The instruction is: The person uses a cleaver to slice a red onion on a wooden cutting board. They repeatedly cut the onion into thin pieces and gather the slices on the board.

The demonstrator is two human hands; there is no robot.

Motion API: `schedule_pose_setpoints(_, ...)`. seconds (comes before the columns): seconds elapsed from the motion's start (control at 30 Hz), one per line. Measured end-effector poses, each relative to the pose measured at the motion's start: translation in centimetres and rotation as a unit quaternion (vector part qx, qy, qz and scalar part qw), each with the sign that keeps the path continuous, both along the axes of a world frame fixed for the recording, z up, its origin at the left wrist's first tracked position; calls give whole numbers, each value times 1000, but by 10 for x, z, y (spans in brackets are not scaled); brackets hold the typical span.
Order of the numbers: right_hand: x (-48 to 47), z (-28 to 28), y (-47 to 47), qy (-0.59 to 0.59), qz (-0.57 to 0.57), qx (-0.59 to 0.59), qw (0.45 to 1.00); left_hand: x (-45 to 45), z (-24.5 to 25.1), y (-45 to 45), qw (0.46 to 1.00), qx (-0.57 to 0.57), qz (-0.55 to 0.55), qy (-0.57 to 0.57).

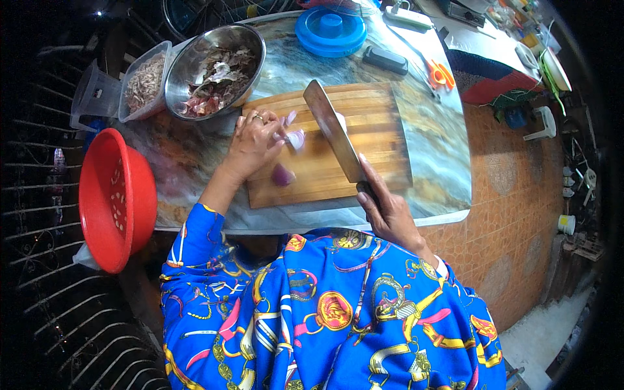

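A wooden cutting board (312,175) lies on the marble-patterned table before me. My right hand (390,212) grips the dark handle of a cleaver (334,131), its wide blade slanting over the board. My left hand (256,141), with a ring on one finger, rests at the board's left edge, its fingertips against a piece of cut red onion (296,139). Small onion slices (290,118) lie just beyond those fingertips. Nearer to me on the board sits another red onion piece (282,175). A pale piece (341,121) is partly hidden behind the blade.
Beyond my left hand stand a steel bowl (178,92) of onion skins and a clear plastic tub (167,56) of small pale food. A red basin (146,185) is at left. Farther back are a blue lid (331,36), a sharpening stone (385,60) and orange-handled scissors (441,75).
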State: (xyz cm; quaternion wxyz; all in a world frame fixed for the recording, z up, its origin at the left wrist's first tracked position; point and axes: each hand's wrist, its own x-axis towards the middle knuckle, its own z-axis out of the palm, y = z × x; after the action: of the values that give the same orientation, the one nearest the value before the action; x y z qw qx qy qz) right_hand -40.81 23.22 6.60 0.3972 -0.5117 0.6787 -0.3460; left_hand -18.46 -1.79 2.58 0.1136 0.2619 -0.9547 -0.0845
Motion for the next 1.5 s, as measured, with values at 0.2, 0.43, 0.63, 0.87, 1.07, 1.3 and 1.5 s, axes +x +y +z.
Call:
schedule_pose_setpoints(0.2,1,-1,2,-2,0,0,1000,1,3,5,1000,-9,-10,-14)
schedule_pose_setpoints(0.43,1,1,2,-12,-5,7,1000,6,6,5,999,-23,-25,-34)
schedule_pose_setpoints(0.63,2,1,2,-7,3,-11,1000,10,-3,-1,1000,1,-15,-14)
schedule_pose_setpoints(0.87,2,-3,3,-13,-12,-15,1000,1,13,2,985,136,103,39)
schedule_pose_setpoints(1.07,3,5,0,-24,-2,6,1000,-26,14,22,975,127,181,29)
schedule_pose_setpoints(1.3,1,3,4,-23,-12,2,1000,-25,20,17,975,65,210,14)
schedule_pose_setpoints(1.5,-1,3,2,-24,-12,10,1000,-22,24,-9,938,215,272,-3)
